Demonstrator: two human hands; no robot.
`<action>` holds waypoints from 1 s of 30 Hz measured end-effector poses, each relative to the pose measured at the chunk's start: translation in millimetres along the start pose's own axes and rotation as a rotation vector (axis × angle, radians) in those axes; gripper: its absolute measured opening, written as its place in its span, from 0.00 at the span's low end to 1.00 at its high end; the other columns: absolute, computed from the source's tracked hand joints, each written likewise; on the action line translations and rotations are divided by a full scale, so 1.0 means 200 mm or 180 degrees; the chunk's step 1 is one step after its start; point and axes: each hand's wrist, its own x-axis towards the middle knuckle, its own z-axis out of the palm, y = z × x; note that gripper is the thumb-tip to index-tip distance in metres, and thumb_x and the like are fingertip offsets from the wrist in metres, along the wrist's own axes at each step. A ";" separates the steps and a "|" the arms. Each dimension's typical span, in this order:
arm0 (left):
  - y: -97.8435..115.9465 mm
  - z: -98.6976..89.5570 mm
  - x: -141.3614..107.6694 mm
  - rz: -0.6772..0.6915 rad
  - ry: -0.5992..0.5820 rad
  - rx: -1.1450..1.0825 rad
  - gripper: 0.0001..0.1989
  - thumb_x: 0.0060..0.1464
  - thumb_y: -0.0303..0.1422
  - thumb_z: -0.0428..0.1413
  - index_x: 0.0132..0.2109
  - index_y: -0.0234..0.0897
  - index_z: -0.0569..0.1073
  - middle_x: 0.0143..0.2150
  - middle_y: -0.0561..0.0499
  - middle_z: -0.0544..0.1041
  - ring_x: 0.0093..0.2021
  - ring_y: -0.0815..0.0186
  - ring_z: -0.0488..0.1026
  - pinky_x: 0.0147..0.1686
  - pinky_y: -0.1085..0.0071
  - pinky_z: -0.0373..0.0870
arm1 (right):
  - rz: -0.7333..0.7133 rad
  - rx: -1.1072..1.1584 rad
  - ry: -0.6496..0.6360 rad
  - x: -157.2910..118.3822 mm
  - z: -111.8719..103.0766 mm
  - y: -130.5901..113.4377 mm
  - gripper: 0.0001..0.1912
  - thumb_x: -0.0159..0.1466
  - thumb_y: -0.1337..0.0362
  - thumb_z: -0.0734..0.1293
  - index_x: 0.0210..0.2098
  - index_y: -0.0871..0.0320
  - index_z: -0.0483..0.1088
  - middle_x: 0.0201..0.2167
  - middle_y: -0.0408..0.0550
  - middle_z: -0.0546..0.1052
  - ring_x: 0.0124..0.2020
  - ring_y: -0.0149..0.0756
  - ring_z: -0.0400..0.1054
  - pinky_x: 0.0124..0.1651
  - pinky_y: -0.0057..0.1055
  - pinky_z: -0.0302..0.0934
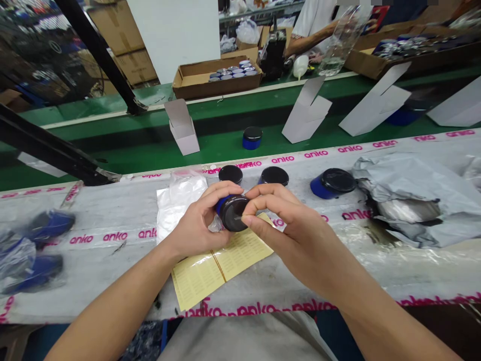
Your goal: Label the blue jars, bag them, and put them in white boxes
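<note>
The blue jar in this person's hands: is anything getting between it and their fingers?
Nothing visible does. The left hand curls directly around the blue jar with a black lid, and the right hand rests its fingers straight on the lid.

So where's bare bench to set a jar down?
Bare film lies between the bagged jars and the white bag. Crowded: left hand, right hand, held jar, label sheet, the jars beyond, grey bag at right.
</note>
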 end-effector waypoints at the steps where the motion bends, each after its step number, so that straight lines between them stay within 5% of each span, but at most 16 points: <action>1: 0.00 0.00 0.00 0.0003 0.0000 -0.0008 0.38 0.43 0.18 0.61 0.61 0.51 0.73 0.62 0.45 0.70 0.67 0.51 0.65 0.65 0.50 0.68 | 0.0012 -0.0022 -0.0009 0.00 0.00 0.00 0.10 0.70 0.65 0.63 0.33 0.51 0.73 0.49 0.45 0.74 0.47 0.37 0.73 0.47 0.33 0.68; 30: -0.01 0.00 0.00 0.0039 -0.0025 -0.0005 0.38 0.43 0.18 0.61 0.61 0.52 0.73 0.63 0.46 0.69 0.68 0.51 0.64 0.66 0.50 0.66 | -0.0128 -0.0046 0.0101 0.02 0.02 -0.01 0.10 0.70 0.70 0.62 0.33 0.52 0.70 0.46 0.47 0.73 0.45 0.36 0.72 0.48 0.33 0.68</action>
